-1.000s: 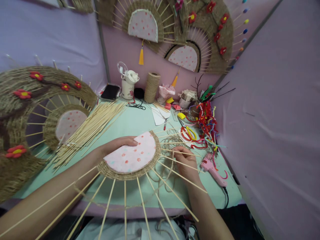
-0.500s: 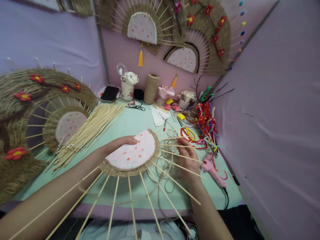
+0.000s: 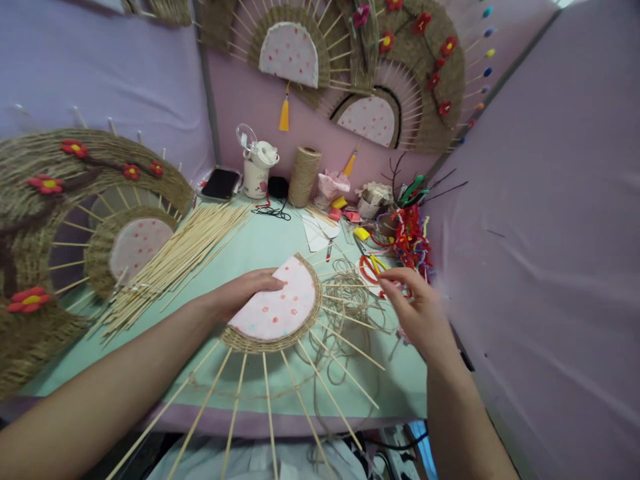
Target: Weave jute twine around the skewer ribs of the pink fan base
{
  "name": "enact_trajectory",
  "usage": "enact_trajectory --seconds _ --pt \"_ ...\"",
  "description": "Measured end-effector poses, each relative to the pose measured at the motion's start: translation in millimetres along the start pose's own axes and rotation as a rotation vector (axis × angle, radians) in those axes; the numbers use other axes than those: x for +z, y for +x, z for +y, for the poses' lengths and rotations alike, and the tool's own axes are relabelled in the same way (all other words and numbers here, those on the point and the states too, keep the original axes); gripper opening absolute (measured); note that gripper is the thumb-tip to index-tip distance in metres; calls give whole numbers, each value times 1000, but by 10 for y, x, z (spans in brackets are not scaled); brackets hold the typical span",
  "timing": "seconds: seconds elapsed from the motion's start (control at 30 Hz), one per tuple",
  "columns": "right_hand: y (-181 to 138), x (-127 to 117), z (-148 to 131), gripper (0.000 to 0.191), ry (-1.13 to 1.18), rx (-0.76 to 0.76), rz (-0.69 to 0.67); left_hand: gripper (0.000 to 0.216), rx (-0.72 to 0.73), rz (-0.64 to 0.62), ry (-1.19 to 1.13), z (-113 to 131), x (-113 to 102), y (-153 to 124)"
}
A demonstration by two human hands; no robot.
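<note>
A half-made fan lies on the mint table: a pink flowered fabric half-disc (image 3: 280,307) with a jute rim and bamboo spokes (image 3: 265,400) that reach past the near edge. My left hand (image 3: 240,297) rests flat on the fabric's left side, fingers stretched out. To the right of the fan, my right hand (image 3: 417,310) is lifted, with thumb and forefinger pinched on a thin strand of jute twine. Loose coils of that twine (image 3: 345,300) lie between the fan and this hand.
A bundle of bamboo skewers (image 3: 185,253) lies to the left, beside a large finished jute fan (image 3: 50,200) with red flowers. At the back stand a twine spool (image 3: 304,175), a white cup (image 3: 256,170) and a phone (image 3: 220,183). Pipe cleaners (image 3: 413,240) and scissors (image 3: 373,267) lie at the right.
My right hand has left the spokes and moved up and to the right, now covering the pink glue gun. The fan has turned slightly; my left hand stays on the fabric.
</note>
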State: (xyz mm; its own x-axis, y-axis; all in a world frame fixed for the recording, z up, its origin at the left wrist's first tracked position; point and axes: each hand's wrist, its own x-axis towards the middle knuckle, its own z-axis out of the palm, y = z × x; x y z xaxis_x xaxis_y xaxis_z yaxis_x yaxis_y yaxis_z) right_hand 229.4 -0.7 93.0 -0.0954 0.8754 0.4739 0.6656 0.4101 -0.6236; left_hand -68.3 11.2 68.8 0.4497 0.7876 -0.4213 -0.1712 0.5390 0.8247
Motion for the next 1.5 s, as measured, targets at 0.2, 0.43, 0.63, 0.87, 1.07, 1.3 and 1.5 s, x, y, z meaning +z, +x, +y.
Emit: enact_trajectory --seconds 0.2,0.43,0.63,0.87,1.07,1.3,1.5 --pt "273 154 -136 23 -214 -45 -499 35 43 -36 23 -13 4 10" --pt "397 188 -159 21 -158 44 -618 36 46 -40 33 -40 3 21" --pt "412 203 -190 26 -158 123 -621 35 45 -35 36 -33 29 5" --pt "428 201 -195 28 -101 190 -651 33 41 -31 37 -41 24 8" --pt "427 223 -161 29 -87 212 -671 33 38 -59 46 -42 10 5" --pt "425 246 -122 26 -64 204 -659 33 37 -69 50 -44 8 28" --pt "429 264 -107 25 -75 208 -665 31 33 -62 65 -49 7 28"
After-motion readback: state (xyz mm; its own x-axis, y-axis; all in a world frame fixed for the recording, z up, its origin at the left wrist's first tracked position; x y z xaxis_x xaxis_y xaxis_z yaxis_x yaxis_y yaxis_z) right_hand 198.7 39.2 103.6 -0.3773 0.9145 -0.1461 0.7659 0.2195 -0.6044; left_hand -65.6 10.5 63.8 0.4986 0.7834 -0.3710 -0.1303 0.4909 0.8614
